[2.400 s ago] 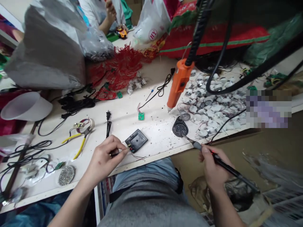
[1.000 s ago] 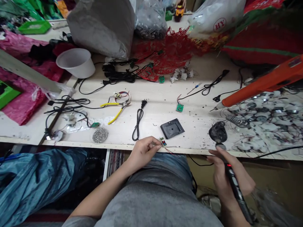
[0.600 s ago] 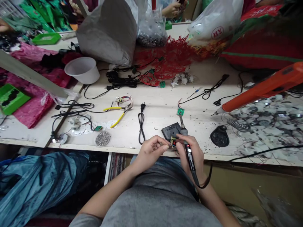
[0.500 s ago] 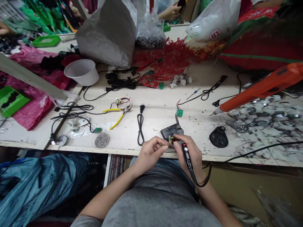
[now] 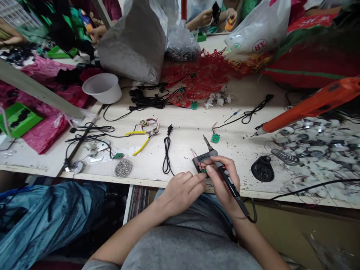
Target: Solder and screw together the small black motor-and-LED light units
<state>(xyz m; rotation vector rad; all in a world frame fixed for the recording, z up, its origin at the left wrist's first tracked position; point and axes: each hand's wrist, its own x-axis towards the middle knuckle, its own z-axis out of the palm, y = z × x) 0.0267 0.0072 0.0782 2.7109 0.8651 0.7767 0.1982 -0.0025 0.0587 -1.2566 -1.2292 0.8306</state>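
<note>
My right hand (image 5: 225, 180) is shut around a black soldering iron (image 5: 229, 182), its metal tip pointing up and away over the bench. My left hand (image 5: 181, 193) sits just below it, with the fingertips on a small green circuit board (image 5: 203, 171) with red wires. That board rests against a flat black holder (image 5: 198, 161), which my fingers partly hide. Another green circuit board (image 5: 215, 138) lies close to the iron's tip, apart from it.
An orange glue gun (image 5: 309, 107) and a black iron stand (image 5: 262, 168) lie right, by a heap of white discs (image 5: 317, 150). Yellow pliers (image 5: 140, 137), a black power cord (image 5: 167, 152) and a solder-blob dish (image 5: 123, 168) lie left. A co-worker's hands (image 5: 209, 18) show beyond the bags.
My hands have come together over the black holder. The iron has left the area by its stand and now lies across my right hand, and the small board has moved from the bench edge to the holder.
</note>
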